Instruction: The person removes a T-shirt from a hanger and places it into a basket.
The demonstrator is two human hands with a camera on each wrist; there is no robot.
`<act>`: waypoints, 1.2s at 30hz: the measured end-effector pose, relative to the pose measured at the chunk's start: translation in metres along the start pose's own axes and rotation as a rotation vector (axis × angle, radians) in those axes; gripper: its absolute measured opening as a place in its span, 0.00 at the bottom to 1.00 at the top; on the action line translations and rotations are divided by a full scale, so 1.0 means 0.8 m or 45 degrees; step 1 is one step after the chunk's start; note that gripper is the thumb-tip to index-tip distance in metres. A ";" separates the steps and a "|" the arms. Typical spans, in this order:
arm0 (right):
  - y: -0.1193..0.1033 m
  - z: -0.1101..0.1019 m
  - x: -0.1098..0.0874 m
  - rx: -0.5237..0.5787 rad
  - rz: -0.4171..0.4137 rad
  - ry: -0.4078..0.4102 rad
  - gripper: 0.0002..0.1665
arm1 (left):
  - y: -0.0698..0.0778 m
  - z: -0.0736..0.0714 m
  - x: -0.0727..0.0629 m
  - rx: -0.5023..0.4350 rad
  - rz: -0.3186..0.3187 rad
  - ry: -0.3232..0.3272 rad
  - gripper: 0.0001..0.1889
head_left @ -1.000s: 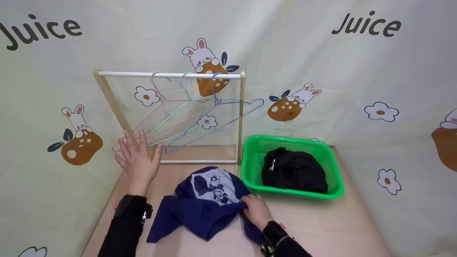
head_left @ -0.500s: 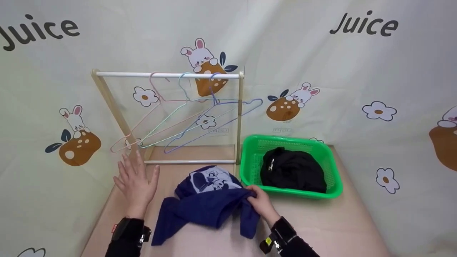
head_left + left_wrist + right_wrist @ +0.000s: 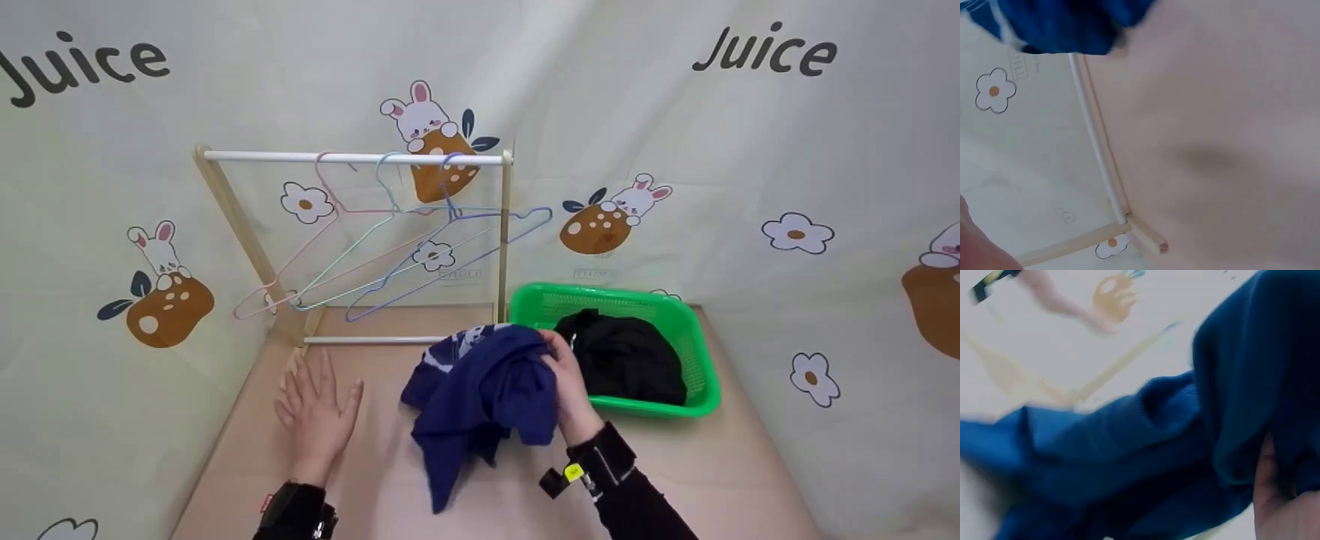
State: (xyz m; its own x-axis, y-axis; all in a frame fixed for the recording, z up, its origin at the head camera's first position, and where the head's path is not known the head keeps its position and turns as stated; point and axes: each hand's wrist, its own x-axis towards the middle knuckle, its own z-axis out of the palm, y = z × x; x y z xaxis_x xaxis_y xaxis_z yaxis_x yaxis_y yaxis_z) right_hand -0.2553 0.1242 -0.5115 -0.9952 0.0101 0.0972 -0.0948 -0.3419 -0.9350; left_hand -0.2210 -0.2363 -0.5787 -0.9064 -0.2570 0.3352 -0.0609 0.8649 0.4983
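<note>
My right hand (image 3: 568, 379) grips a navy blue garment (image 3: 487, 382) with a pale printed patch, bunched up and hanging in front of the green basket. In the right wrist view, folds of the garment (image 3: 1129, 439) drape from the thumb and hide most of the fingers. To the left, my left hand (image 3: 319, 420) is held over the table with fingers spread, holding nothing. Only a blurred edge of the left hand (image 3: 979, 247) shows in the left wrist view.
A green basket (image 3: 705, 375) with a black garment (image 3: 630, 360) stands at the right. Behind is a wooden rack (image 3: 232, 217) with a white bar (image 3: 277, 156), bearing a pink hanger (image 3: 300, 247), a mint hanger (image 3: 352, 251) and a purple hanger (image 3: 386, 285).
My right hand has lifted the navy garment from the table and moved it up and away from me, beside the basket. My left hand has drawn back from the rack toward me.
</note>
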 end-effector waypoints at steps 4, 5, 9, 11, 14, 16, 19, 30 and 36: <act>-0.055 0.000 0.005 0.117 -0.074 0.037 0.17 | 0.003 0.015 -0.012 -0.004 -0.013 -0.068 0.42; -0.070 0.000 0.006 0.150 -0.101 0.054 0.17 | 0.004 0.018 -0.014 -0.009 -0.016 -0.082 0.42; -0.127 -0.002 0.012 0.235 -0.245 0.157 0.18 | 0.010 0.032 -0.022 -0.009 0.009 -0.098 0.41; -0.150 -0.004 0.013 0.255 -0.342 0.204 0.19 | 0.014 0.039 -0.024 -0.021 0.025 -0.105 0.41; -0.177 -0.008 0.014 0.261 -0.518 0.252 0.19 | 0.023 0.050 -0.027 -0.019 0.050 -0.119 0.41; -0.190 -0.012 0.016 0.271 -0.663 0.269 0.20 | 0.029 0.056 -0.029 -0.025 0.058 -0.144 0.41; -0.203 -0.016 0.022 0.317 -0.857 0.283 0.20 | 0.038 0.063 -0.031 -0.035 0.055 -0.192 0.41; -0.165 -0.064 0.064 0.055 -1.025 0.246 0.09 | 0.040 0.072 -0.037 -0.031 0.057 -0.226 0.41; -0.089 -0.098 0.074 -0.630 -0.738 0.082 0.16 | 0.037 0.074 -0.041 -0.013 0.045 -0.244 0.41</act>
State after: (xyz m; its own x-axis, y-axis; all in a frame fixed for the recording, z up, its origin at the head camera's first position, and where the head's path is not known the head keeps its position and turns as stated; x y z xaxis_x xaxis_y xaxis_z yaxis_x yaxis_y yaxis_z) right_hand -0.3096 0.2226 -0.4660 -0.7810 0.1192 0.6131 -0.5870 0.1954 -0.7857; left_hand -0.2178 -0.1769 -0.6225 -0.9709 -0.1391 0.1950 -0.0244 0.8672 0.4973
